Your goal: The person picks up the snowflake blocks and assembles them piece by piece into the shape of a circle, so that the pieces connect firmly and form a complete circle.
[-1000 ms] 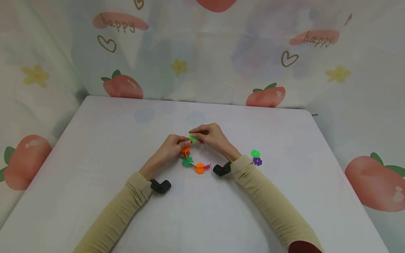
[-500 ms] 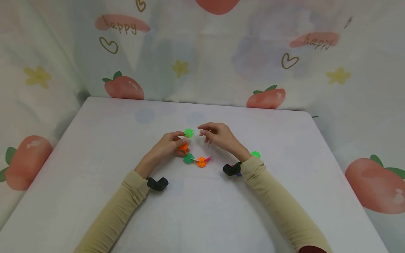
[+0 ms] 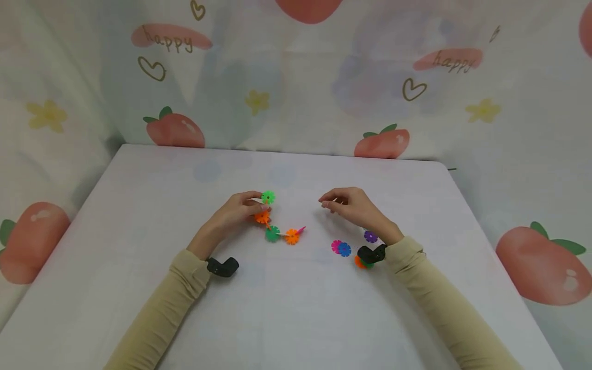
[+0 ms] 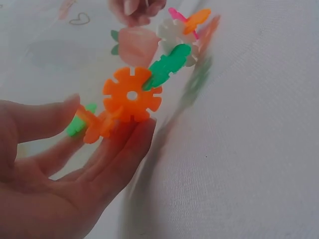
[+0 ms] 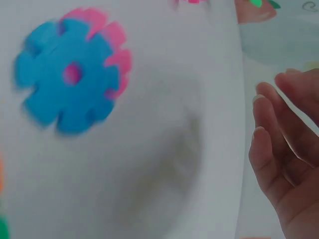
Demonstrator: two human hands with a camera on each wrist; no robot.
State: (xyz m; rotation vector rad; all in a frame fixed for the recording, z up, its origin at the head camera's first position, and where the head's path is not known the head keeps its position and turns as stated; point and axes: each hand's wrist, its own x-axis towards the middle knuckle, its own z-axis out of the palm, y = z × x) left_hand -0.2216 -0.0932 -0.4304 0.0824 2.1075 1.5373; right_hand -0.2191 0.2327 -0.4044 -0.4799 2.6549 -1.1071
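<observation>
My left hand (image 3: pixel 235 211) grips a chain of interlocking snowflake discs between thumb and fingers. At its far end stands a light green disc (image 3: pixel 268 197), followed by orange discs (image 4: pixel 132 94) near the fingertips. Beyond them come a darker green disc (image 3: pixel 272 234), a white disc (image 4: pixel 173 36) seen almost wholly in the left wrist view, another orange disc (image 3: pixel 292 236) and a pink disc (image 3: pixel 301 230). Over the table to the right, my right hand (image 3: pixel 355 205) holds nothing, its fingers loosely bent.
Loose discs lie below the right hand: a blue disc (image 3: pixel 344 250) overlapping a pink one (image 5: pixel 117 37), and a purple disc (image 3: pixel 370 236) beside the right forearm. An orange disc (image 3: pixel 359 262) and a green one are partly covered by the black wrist camera (image 3: pixel 372 253).
My right hand has let go of the light green disc and moved right, away from the chain. The left hand has shifted slightly left with the chain. Loose discs under the right arm have come into view.
</observation>
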